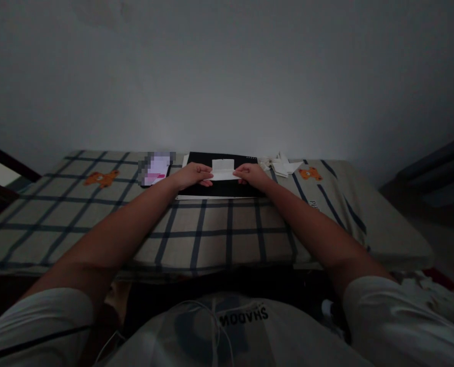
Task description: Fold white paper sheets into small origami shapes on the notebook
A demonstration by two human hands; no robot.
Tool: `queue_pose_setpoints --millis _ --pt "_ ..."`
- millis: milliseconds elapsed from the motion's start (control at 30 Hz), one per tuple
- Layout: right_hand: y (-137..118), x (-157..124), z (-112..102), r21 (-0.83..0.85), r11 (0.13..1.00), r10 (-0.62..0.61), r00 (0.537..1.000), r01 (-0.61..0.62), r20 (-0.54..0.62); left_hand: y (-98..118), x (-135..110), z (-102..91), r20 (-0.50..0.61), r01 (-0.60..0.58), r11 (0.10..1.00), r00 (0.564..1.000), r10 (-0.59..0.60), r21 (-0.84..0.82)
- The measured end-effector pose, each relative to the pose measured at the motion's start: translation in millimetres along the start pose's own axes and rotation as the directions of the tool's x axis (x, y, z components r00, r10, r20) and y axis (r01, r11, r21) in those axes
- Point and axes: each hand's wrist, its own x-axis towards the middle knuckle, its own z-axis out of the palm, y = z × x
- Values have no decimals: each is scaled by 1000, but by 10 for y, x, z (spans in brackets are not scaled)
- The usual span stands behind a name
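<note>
A small folded white paper lies on a black board at the far side of a checked bedsheet. My left hand pinches the paper's left end and my right hand pinches its right end. Both forearms stretch forward over the sheet.
Several folded white paper pieces lie right of the board. A blurred pink-and-white item sits to its left. Orange bear prints mark the sheet. A plain wall rises behind. The bed edge drops off at the right.
</note>
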Motion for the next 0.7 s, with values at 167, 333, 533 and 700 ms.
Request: queue_pose_setpoints --millis 167,333,533,700 --pt "36 -6 -44 -111 992 -66 998 66 3 -43 -1 -24 1 -61 992 998 61 112" --pt "55 1 -24 -146 984 -101 995 98 -12 -47 -44 -1 -36 -104 970 993 114 218" --pt "74 7 -20 -116 991 -75 997 72 -23 -29 -77 40 -98 -117 966 985 143 232" --pt "21 -26 6 -135 989 -71 997 68 -17 -42 -103 62 -92 -130 957 983 158 258"
